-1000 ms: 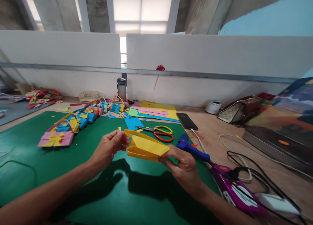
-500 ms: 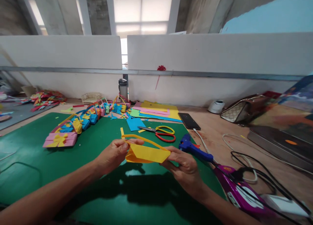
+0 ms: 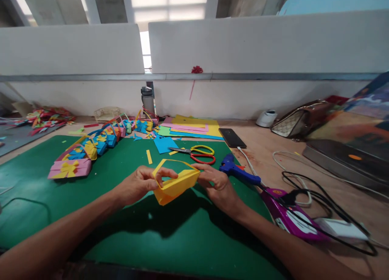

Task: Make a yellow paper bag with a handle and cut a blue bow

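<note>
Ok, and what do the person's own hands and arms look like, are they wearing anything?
The left hand and right hand are bare, with no gloves. No watch or bracelet shows on either wrist, and no sleeve covers the visible forearms. I make out no rings, though some fingers are partly hidden.

I held a yellow paper basket [image 3: 179, 187] above the green mat [image 3: 170, 251]. My left hand [image 3: 142, 182] pinched its left edge, and my right hand [image 3: 219, 187] held the opposite end. The scissors [image 3: 190, 151] lay beyond it, the blue glue gun [image 3: 238, 171] at the right, and baskets with bows [image 3: 91, 149] made a row at the left.
</note>
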